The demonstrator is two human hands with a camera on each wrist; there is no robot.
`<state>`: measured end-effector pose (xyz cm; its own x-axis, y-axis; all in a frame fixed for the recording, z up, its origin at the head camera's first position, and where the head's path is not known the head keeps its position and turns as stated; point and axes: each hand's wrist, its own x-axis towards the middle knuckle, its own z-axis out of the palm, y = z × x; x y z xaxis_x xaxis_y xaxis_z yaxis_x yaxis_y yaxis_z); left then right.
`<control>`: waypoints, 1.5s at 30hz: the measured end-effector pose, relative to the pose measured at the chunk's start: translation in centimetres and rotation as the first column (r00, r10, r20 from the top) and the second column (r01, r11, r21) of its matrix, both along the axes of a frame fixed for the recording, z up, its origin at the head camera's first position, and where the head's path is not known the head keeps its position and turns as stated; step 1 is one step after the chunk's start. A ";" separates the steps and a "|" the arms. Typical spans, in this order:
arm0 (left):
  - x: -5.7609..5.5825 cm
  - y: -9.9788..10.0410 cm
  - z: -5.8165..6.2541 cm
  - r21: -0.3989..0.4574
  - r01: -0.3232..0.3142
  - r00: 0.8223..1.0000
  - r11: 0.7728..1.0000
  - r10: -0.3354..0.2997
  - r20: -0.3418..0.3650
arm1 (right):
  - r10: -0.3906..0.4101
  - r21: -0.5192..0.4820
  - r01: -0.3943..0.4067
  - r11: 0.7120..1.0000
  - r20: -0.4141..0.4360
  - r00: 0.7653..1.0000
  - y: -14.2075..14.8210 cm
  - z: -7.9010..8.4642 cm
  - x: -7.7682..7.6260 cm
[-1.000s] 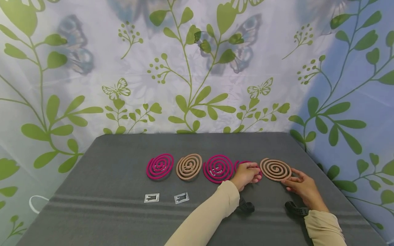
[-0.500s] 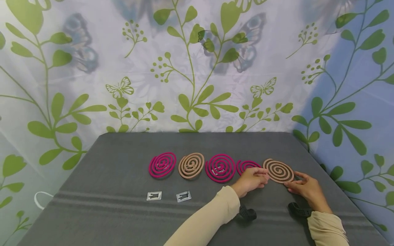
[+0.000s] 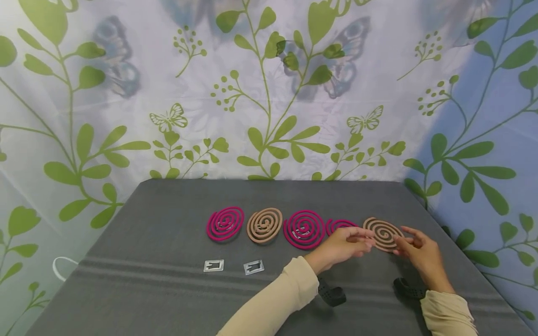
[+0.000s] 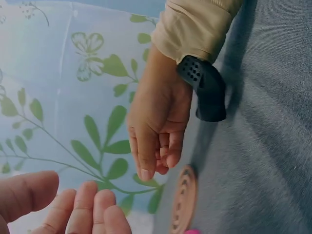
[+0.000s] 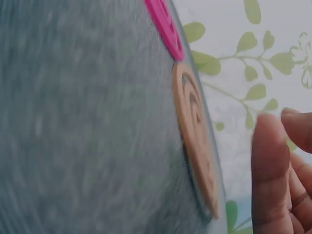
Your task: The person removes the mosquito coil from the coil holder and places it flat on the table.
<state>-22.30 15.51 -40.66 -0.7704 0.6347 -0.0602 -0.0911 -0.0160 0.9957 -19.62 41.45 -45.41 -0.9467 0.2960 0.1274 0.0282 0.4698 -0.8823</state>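
Observation:
A row of flat spiral mosquito coils lies on the grey table. At its right end is a tan mosquito coil (image 3: 380, 228); my right hand (image 3: 422, 256) hovers at its right edge, fingers loosely bent and holding nothing. In the right wrist view a gap shows between the fingertips and the tan coil (image 5: 192, 126). My left hand (image 3: 340, 247) is held above the table with fingers extended toward the tan coil, also holding nothing. It partly hides a pink mosquito coil (image 3: 344, 221). In the left wrist view both hands are apart from the coil.
Farther left lie a pink coil (image 3: 304, 229), a tan coil (image 3: 264, 225) and another pink coil (image 3: 225, 224), with small metal stands at their middles. Two flat metal coil stands (image 3: 213, 265) lie nearer the front. A leaf-patterned curtain hangs behind the table.
My right hand has let go of the right-end tan coil and risen slightly off it. The left hand has moved right, from over the neighbouring pink coil to beside the tan one.

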 end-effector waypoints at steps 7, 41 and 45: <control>0.3 -2.1 1.5 0.012 0.107 0.991 0.994 -0.106 -0.079 | -0.027 0.088 0.040 0.995 -0.145 0.989 -1.6 1.0 0.3; -1.4 -13.4 4.1 -0.074 0.150 0.848 0.986 -0.167 -0.503 | 0.433 0.212 -0.393 0.895 -0.198 0.879 -7.7 3.6 -1.5; -1.9 -14.5 3.5 -0.076 0.132 0.845 0.988 -0.153 -0.512 | 0.517 0.215 -0.477 0.852 -0.198 0.833 -7.9 3.6 -2.0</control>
